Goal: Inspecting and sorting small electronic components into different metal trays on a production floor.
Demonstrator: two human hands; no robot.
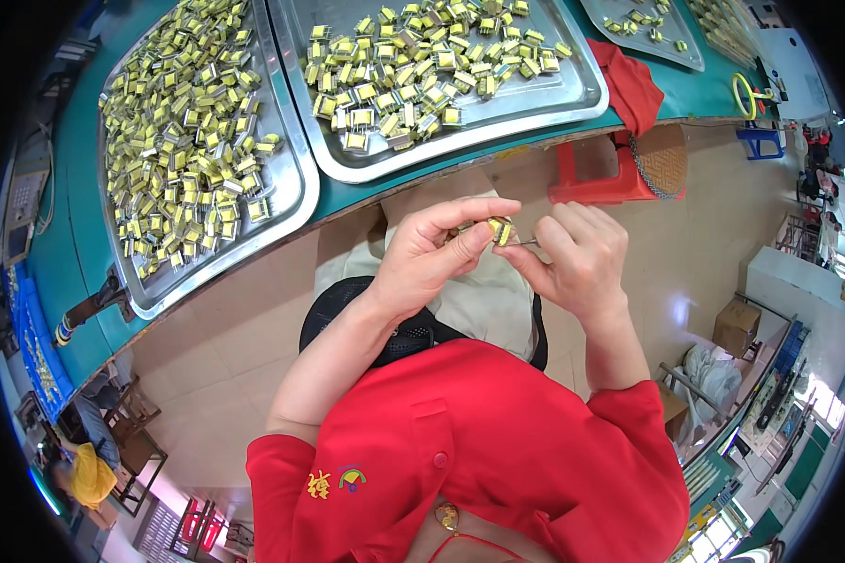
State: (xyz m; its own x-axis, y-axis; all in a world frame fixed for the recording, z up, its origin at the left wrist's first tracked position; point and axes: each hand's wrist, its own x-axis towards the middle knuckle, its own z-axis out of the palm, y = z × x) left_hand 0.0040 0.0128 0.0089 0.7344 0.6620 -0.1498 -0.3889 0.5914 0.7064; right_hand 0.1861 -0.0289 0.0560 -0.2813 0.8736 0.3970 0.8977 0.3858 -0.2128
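In front of my lap, my left hand [427,251] pinches a small yellow-wrapped transformer [501,231] between thumb and fingers. More yellow shows inside its curled fingers, partly hidden. My right hand [580,255] is closed beside it, thumb and forefinger holding a thin metal tool [527,243] whose tip meets the transformer's side; I cannot make out the tool's exact kind. Beyond my hands, a metal tray [366,172] carries many similar transformers, spread loosely. To its left a second metal tray [300,188] is heaped with more of them.
The trays stand on a green-topped bench [84,188]. A third tray [662,52] with several transformers lies far right, past a red cloth [629,89]. A red stool [591,174] stands below the bench edge. At lower left, another person in yellow [92,477] is seated.
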